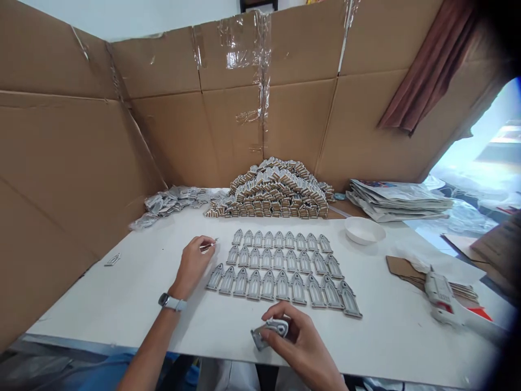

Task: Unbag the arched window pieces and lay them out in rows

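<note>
My right hand (301, 339), near the table's front edge, is closed around a grey arch-shaped piece (260, 338); a second piece may lie with it, but I cannot tell. To the left of the rows, my left hand (193, 266) pinches thumb and finger together at a tiny pale thing (216, 240), too small to name. Three rows of grey pointed-arch pieces (268, 284), each shaped like a small window frame, lie on the white table (163, 271) between and beyond my hands. A watch sits on my left wrist.
A tall heap of similar pieces (277, 187) stands against the cardboard wall (171, 130). Grey scraps (173, 200) lie at back left, one loose piece (113, 259) at left. On the right are a white bowl (365, 231), stacked papers (394, 198) and a glue gun-like tool (439, 293).
</note>
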Demonstrator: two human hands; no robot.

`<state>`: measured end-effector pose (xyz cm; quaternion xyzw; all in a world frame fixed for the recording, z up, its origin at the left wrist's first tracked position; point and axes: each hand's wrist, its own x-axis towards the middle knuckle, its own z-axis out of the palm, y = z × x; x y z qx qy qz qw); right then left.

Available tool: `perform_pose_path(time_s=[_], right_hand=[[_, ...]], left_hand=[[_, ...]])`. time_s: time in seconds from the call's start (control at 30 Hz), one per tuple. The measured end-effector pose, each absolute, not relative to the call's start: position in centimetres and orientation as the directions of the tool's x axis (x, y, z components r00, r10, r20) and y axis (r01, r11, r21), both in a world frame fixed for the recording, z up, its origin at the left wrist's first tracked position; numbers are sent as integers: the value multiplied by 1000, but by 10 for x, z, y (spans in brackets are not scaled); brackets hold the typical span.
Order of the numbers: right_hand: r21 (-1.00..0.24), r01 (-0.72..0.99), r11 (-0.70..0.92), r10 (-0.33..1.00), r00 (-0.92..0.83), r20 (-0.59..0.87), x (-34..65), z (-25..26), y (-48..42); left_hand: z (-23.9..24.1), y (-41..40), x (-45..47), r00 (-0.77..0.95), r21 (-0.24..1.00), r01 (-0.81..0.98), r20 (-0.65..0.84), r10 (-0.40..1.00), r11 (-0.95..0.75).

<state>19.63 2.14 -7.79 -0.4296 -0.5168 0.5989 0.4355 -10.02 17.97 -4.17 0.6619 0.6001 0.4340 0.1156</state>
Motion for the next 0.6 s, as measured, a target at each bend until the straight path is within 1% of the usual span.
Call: perform_pose_path(time_s=[0.13,0.27,0.37,0.5,0.6], right_hand=[[-993,-55,-104,962,-258,-87,200,-84,22],[-997,46,-69,961,-265,-79,203,-84,22],[-994,93,-57,958,-276,-81,204,-84,22],[-992,123,-33,955,-290,-68,205,-86,21],[-991,134,-17,954,-296,-57,206,-88,22]], left_hand=[[-52,190,-101,1,647,714,379,926,-266],[-61,190,-109,83,633,726,309,948,-270],[-62,192,-114,56,602,763,301,952,-235],[-63,195,-115,-36,541,834,253,967,-111],[-64,196,-113,-46,548,833,214,976,-80]])
